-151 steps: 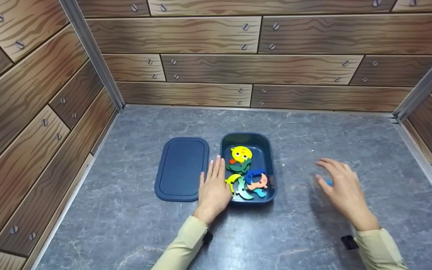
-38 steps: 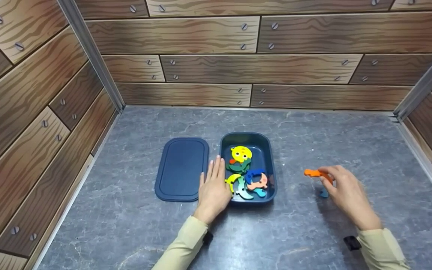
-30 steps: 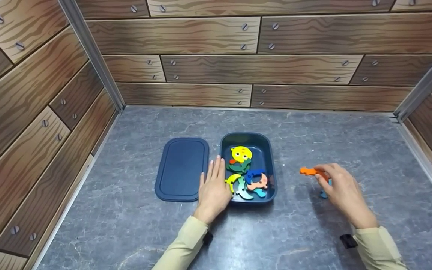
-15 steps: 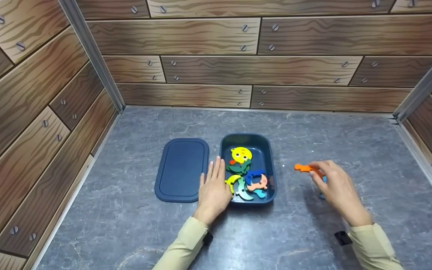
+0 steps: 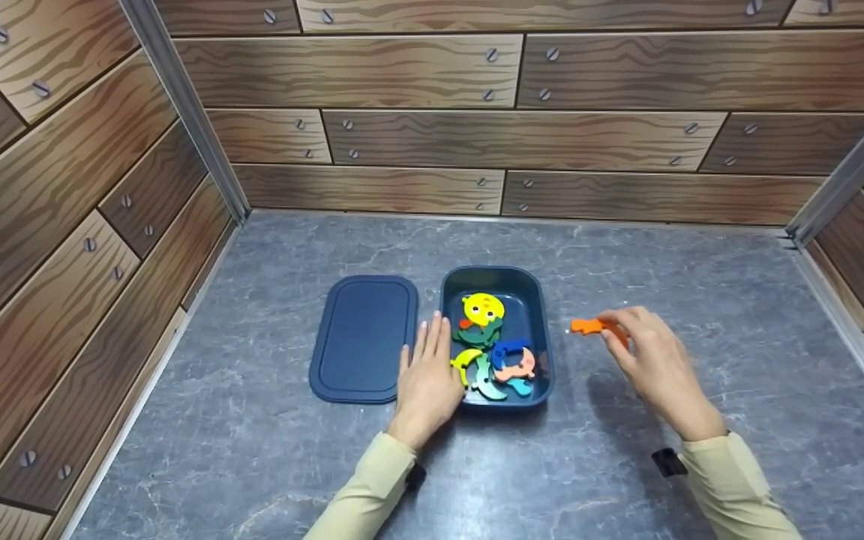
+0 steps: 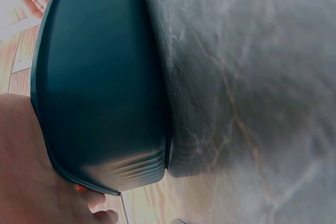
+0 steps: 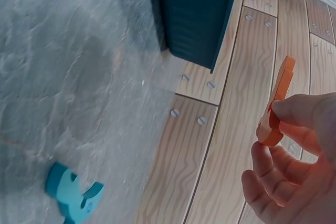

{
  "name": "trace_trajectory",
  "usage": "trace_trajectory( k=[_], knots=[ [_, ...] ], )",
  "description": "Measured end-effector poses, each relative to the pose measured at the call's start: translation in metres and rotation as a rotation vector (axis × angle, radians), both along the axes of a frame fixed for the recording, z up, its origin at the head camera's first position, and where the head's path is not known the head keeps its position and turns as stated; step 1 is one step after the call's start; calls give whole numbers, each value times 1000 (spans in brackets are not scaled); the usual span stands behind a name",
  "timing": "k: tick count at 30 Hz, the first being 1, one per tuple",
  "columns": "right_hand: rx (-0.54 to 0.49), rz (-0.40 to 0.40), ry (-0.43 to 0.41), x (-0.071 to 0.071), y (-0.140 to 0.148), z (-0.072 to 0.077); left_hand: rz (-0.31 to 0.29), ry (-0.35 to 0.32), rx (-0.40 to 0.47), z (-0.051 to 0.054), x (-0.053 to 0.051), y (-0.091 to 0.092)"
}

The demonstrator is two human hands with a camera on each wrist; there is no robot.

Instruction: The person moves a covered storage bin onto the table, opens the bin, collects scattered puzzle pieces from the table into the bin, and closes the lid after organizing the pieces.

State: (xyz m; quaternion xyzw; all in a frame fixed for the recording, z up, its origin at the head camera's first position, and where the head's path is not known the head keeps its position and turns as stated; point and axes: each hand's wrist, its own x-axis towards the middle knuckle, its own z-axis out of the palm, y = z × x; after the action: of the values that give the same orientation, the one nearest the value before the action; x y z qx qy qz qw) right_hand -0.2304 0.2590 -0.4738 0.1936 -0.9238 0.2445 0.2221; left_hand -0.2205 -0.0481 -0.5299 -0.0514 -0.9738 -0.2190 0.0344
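A small curved orange piece (image 5: 586,326) hangs above the tabletop, pinched between the thumb and fingers of my right hand (image 5: 657,367). To its left stands a dark blue box (image 5: 529,285) without a cover. Inside lie a yellow animal face (image 5: 483,308), a green piece (image 5: 477,334), a yellow crescent (image 5: 467,361), and blue, peach and teal pieces. Along the box's left rim rests my left hand (image 5: 428,386), its fingers straight. In the right wrist view, a teal curved piece (image 7: 73,195) lies on the table; my right hand hides it in the head view.
A flat dark blue lid (image 5: 368,337) lies just left of the box. The grey marbled tabletop (image 5: 312,465) is bounded by wood-patterned walls (image 5: 432,135) at the back and both sides.
My right hand, first bare over the right side, has taken up the orange piece and carried it left toward the box. My left hand has stayed at the rim.
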Motion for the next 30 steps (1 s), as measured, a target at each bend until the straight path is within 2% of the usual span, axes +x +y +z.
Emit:
trace_trajectory(
  k=[7, 13, 30],
  knots=[
    [31, -5, 3, -5, -16, 3, -4, -5, 13, -1, 0, 0],
    [13, 25, -6, -11, -30, 7, -4, 5, 24, 0, 1, 0],
    [47, 72, -10, -25, -61, 14, -6, -3, 2, 0, 0, -1]
  ],
)
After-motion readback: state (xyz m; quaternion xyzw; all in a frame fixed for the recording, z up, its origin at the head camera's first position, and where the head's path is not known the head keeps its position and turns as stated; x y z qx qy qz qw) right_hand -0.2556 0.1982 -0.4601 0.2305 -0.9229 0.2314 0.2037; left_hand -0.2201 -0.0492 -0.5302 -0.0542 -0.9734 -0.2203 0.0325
